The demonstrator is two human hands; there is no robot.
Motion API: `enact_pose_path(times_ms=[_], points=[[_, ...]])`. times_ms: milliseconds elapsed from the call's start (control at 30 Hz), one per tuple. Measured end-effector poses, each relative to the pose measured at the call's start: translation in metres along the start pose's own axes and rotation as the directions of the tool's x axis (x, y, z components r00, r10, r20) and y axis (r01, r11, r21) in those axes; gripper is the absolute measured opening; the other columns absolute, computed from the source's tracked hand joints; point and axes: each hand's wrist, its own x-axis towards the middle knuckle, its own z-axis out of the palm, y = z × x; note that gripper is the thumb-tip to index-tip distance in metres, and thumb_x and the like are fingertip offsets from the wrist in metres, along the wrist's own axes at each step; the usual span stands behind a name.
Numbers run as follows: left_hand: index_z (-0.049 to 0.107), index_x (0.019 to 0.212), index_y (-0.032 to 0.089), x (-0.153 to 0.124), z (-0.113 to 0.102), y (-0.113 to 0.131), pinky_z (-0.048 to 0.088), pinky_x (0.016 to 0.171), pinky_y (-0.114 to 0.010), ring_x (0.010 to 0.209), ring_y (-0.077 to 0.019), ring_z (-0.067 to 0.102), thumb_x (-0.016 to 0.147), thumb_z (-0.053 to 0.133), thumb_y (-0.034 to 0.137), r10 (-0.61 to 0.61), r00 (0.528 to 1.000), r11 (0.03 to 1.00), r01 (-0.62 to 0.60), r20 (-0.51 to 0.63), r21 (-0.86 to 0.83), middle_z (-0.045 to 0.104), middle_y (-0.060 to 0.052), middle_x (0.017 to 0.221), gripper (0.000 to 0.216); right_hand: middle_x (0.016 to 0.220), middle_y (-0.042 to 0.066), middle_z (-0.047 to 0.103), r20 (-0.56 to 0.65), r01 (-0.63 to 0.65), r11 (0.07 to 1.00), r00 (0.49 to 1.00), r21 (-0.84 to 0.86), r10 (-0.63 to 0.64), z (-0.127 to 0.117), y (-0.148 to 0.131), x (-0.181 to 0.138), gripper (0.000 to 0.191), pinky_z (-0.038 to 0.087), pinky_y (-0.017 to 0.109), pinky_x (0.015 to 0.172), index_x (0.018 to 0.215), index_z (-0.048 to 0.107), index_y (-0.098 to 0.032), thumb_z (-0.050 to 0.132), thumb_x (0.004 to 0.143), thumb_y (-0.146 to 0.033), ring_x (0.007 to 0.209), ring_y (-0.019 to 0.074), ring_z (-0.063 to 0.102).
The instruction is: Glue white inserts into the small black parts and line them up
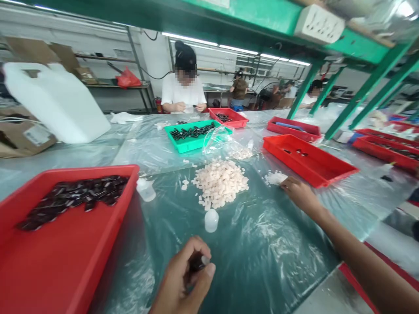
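The left hand [183,279] has its fingers closed on a dark part [197,263]. A cap [211,220] stands just beyond them, with the big pile [221,182] farther out. The right hand [299,194] has its fingertips at the small pile [274,177], and its grip cannot be told. A red tray [65,261] sits left of the left fingers.

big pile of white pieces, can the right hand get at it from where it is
Probably yes: the right hand rests by the small pile, and only bare plastic sheet lies between it and the big pile.
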Motion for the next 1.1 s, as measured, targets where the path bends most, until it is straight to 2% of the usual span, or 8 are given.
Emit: enact_pose_path(times_ms=[100, 200, 333, 433, 533, 600, 767, 1100], points=[[0.055, 0.088, 0.026, -0.001, 0.002, -0.001, 0.029, 0.057, -0.025, 0.062, -0.0134, 0.032, 0.093, 0.055, 0.071, 0.000, 1.000, 1.000, 0.000, -0.006, -0.026, 0.038, 0.005, 0.080, 0.046, 0.115, 0.007, 0.068, -0.033, -0.018, 0.999, 0.999, 0.028, 0.019, -0.002, -0.001, 0.004, 0.022, 0.060, 0.040, 0.086, 0.114, 0.066, -0.017, 0.066, 0.102, -0.035, 0.098, 0.0201, 0.068], [0.058, 0.092, 0.027, -0.003, 0.002, -0.002, 0.029, 0.057, -0.026, 0.064, -0.0144, 0.038, 0.095, 0.053, 0.068, -0.021, 1.000, 0.999, 0.020, -0.012, -0.029, 0.044, 0.002, 0.084, 0.041, 0.107, 0.005, 0.067, -0.098, -0.013, 0.991, 0.995, 0.131, 0.026, -0.008, -0.014, -0.005, 0.020, 0.058, 0.036, 0.082, 0.105, 0.066, -0.017, 0.064, 0.103, -0.037, 0.090, 0.0174, 0.066], [0.062, 0.096, 0.028, -0.003, 0.000, 0.001, 0.033, 0.055, -0.024, 0.065, -0.0153, 0.040, 0.100, 0.052, 0.050, 0.031, 0.999, 0.999, -0.032, -0.012, -0.009, 0.054, -0.001, 0.091, 0.024, 0.102, 0.005, 0.064, -0.107, 0.048, 0.915, 0.994, 0.401, -0.006, -0.012, -0.074, -0.041, 0.033, 0.053, 0.032, 0.072, 0.099, 0.064, -0.018, 0.061, 0.100, -0.051, 0.079, 0.0160, 0.060], [0.067, 0.098, 0.029, 0.000, -0.002, 0.004, 0.041, 0.062, -0.022, 0.071, -0.0148, 0.051, 0.100, 0.053, 0.036, 0.100, 0.995, 0.995, -0.099, 0.023, -0.025, 0.056, 0.000, 0.092, 0.015, 0.090, 0.003, 0.061, 0.064, 0.051, 0.754, 0.990, 0.655, -0.122, -0.012, -0.143, -0.079, 0.033, 0.047, 0.027, 0.059, 0.099, 0.066, -0.022, 0.061, 0.099, -0.055, 0.071, 0.0151, 0.056], [0.069, 0.102, 0.030, 0.001, -0.005, 0.004, 0.048, 0.072, -0.020, 0.079, -0.0143, 0.061, 0.099, 0.058, 0.028, 0.099, 0.994, 0.994, -0.096, 0.055, -0.055, 0.058, 0.001, 0.092, 0.012, 0.083, 0.000, 0.056, 0.242, -0.067, 0.541, 0.935, 0.839, -0.260, -0.010, -0.203, -0.110, 0.029, 0.041, 0.023, 0.053, 0.092, 0.065, -0.023, 0.060, 0.101, -0.050, 0.063, 0.0114, 0.051], [0.067, 0.104, 0.030, 0.002, -0.007, 0.003, 0.050, 0.074, -0.020, 0.082, -0.0144, 0.063, 0.098, 0.061, 0.026, 0.072, 0.995, 0.995, -0.066, 0.064, -0.080, 0.061, 0.002, 0.091, 0.010, 0.080, -0.001, 0.053, 0.318, -0.171, 0.404, 0.888, 0.899, -0.333, -0.006, -0.227, -0.122, 0.031, 0.040, 0.022, 0.052, 0.088, 0.063, -0.022, 0.062, 0.100, -0.051, 0.058, 0.0089, 0.047], [0.063, 0.098, 0.026, 0.002, -0.011, 0.004, 0.048, 0.065, -0.021, 0.072, -0.0127, 0.057, 0.101, 0.059, 0.027, 0.071, 0.990, 0.994, -0.061, 0.122, -0.086, 0.058, 0.002, 0.088, 0.005, 0.078, -0.003, 0.047, 0.376, -0.326, 0.189, 0.841, 0.926, -0.390, 0.005, -0.239, -0.127, 0.030, 0.039, 0.021, 0.051, 0.089, 0.064, -0.019, 0.065, 0.100, -0.048, 0.056, 0.0067, 0.042], [0.059, 0.096, 0.027, 0.001, -0.012, -0.001, 0.044, 0.064, -0.021, 0.071, -0.0127, 0.055, 0.102, 0.059, 0.030, 0.143, 0.972, 0.989, -0.131, 0.187, -0.074, 0.054, 0.004, 0.085, 0.007, 0.069, -0.001, 0.056, 0.448, -0.517, -0.011, 0.752, 0.856, -0.483, 0.008, -0.233, -0.125, 0.024, 0.054, 0.017, 0.049, 0.092, 0.066, -0.013, 0.074, 0.096, -0.036, 0.056, 0.0076, 0.054]])
